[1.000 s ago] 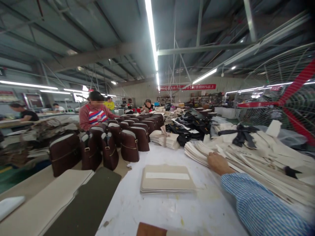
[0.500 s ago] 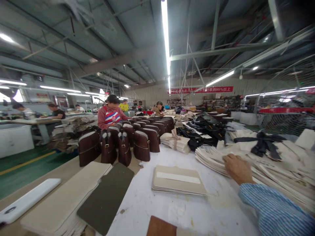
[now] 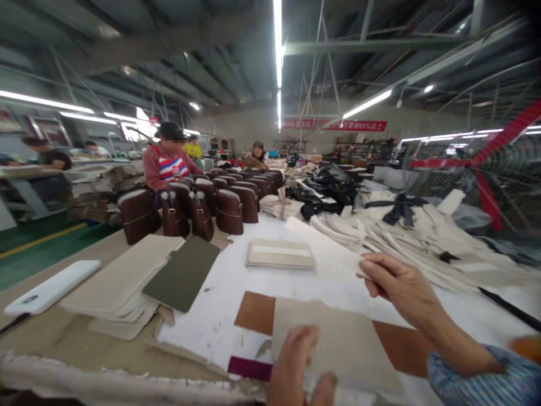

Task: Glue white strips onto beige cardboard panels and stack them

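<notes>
At lower centre: a beige sheet point(image 3: 338, 338) lies flat on a brown panel point(image 3: 256, 313), which shows at the sheet's left and right edges.
Left hand: the left hand point(image 3: 296, 366), at the bottom edge of the frame, rests on the near edge of the beige sheet; its fingers are partly cut off and blurred, so whether they grip cannot be told.
Right hand: the right hand point(image 3: 397, 285), right of centre, pinches the corner of a white sheet point(image 3: 325, 248) between thumb and fingers, the fingers close together; a striped blue sleeve point(image 3: 486, 378) covers the arm at lower right.
Just behind: a small stack of beige pieces point(image 3: 279, 254) with a white strip on top sits on the white table cover point(image 3: 220, 304).
Right side: a fanned heap of pale cut pieces point(image 3: 422, 237) spreads across the table, with black straps point(image 3: 399, 207) lying on it.
Left side: a pile of cream panels point(image 3: 122, 279) with a dark green panel point(image 3: 181, 273) leaning over it; a white slab point(image 3: 53, 286) lies further left.
Further back: rows of brown bags point(image 3: 230, 211) stand upright, and a person in a striped top point(image 3: 167, 163) sits behind them.
Far right: a red fan point(image 3: 486, 169) behind a wire guard.
</notes>
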Demonstrator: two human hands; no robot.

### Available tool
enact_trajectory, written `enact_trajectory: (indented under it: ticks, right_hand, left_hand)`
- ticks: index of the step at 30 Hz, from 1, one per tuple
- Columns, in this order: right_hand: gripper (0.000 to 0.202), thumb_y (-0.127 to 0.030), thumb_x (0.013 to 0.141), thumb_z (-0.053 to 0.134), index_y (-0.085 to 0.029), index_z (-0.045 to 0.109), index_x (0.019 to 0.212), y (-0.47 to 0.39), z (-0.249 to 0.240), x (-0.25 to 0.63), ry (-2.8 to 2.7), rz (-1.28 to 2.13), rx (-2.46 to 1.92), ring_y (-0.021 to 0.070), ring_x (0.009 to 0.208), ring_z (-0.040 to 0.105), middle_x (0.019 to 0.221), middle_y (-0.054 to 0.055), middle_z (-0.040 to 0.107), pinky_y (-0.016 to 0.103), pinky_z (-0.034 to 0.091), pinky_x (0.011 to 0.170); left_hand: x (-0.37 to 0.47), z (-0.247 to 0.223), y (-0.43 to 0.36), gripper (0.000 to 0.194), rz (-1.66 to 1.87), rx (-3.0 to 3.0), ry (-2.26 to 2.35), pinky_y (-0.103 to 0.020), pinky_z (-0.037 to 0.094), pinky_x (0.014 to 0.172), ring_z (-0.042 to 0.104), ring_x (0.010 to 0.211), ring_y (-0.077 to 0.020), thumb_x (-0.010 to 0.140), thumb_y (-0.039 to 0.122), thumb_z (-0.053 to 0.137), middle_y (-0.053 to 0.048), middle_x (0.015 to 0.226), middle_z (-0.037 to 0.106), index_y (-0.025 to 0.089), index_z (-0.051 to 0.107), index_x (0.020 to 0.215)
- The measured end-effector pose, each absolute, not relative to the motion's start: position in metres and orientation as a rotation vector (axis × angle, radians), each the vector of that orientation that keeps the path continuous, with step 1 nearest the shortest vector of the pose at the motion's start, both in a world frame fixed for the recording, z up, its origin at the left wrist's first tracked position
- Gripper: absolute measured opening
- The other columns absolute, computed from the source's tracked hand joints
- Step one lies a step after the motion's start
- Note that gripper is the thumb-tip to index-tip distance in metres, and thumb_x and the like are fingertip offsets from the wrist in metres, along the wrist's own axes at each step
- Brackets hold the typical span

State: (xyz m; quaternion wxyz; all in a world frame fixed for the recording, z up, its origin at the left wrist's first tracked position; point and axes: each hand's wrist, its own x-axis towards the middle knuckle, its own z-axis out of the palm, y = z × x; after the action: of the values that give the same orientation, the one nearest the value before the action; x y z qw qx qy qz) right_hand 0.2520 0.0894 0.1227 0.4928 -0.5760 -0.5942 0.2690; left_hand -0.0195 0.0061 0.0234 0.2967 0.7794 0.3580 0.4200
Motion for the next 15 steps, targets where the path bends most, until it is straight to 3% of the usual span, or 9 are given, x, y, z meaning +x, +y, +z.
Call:
enact_trajectory:
  ticks: [3, 5, 7, 9, 12, 15]
  right_hand:
    - [0.059, -0.073, 0.083, 0.075, -0.018, 0.064, 0.103, 0.040, 0.109, 0.240, -1.360, 0.985, -1.369, 0.0107, 0.047, 0.040, 0.053, -0.002, 0.052, 0.023, 0.026, 0.047]
    - [0.057, -0.070, 0.084, 0.076, -0.017, 0.066, 0.101, 0.017, 0.100, 0.238, -1.378, 1.106, -1.365, 0.0096, 0.046, 0.039, 0.052, -0.002, 0.052, 0.022, 0.025, 0.048]
    - [0.054, -0.068, 0.087, 0.074, -0.015, 0.068, 0.098, 0.001, 0.093, 0.237, -1.459, 1.150, -1.366, 0.0094, 0.047, 0.041, 0.051, -0.002, 0.052, 0.023, 0.028, 0.050]
    - [0.053, -0.067, 0.091, 0.071, -0.014, 0.069, 0.096, -0.010, 0.088, 0.235, -1.519, 1.163, -1.379, 0.0090, 0.047, 0.041, 0.049, -0.002, 0.051, 0.023, 0.028, 0.050]
    - [0.054, -0.066, 0.093, 0.068, -0.014, 0.067, 0.104, -0.023, 0.080, 0.234, -1.487, 1.207, -1.417, 0.0088, 0.046, 0.040, 0.048, -0.004, 0.049, 0.022, 0.027, 0.049]
    - [0.056, -0.065, 0.092, 0.072, -0.016, 0.060, 0.116, -0.034, 0.068, 0.238, -1.356, 1.261, -1.443, 0.0094, 0.048, 0.044, 0.055, -0.004, 0.056, 0.021, 0.028, 0.047]
  left_hand:
    - [-0.028, 0.038, 0.010, 0.067, 1.251, 1.300, 0.740, -0.035, 0.060, 0.074, 0.072, 0.098, -0.0234, 0.105, 0.067, 0.040, -0.022, 0.150, 0.052, 0.022, 0.039, 0.155]
    - [-0.035, 0.054, 0.014, 0.076, 1.283, 0.932, 0.664, -0.031, 0.058, 0.072, 0.073, 0.093, -0.0212, 0.098, 0.078, 0.046, -0.020, 0.146, 0.055, 0.020, 0.044, 0.148]
    - [-0.041, 0.068, 0.017, 0.079, 1.306, 0.743, 0.631, -0.028, 0.057, 0.071, 0.073, 0.090, -0.0197, 0.095, 0.081, 0.051, -0.014, 0.129, 0.064, 0.017, 0.050, 0.141]
    - [-0.046, 0.074, 0.019, 0.069, 1.317, 0.683, 0.658, -0.025, 0.056, 0.068, 0.072, 0.083, -0.0171, 0.094, 0.072, 0.062, -0.009, 0.111, 0.069, 0.015, 0.057, 0.132]
    - [-0.050, 0.071, 0.018, 0.049, 1.330, 0.685, 0.777, -0.022, 0.056, 0.067, 0.070, 0.074, -0.0125, 0.084, 0.044, 0.084, -0.003, 0.092, 0.072, 0.014, 0.065, 0.118]
    - [-0.054, 0.064, 0.017, 0.050, 1.316, 0.692, 0.910, -0.019, 0.056, 0.064, 0.069, 0.068, -0.0107, 0.072, 0.036, 0.093, -0.001, 0.083, 0.073, 0.014, 0.069, 0.109]
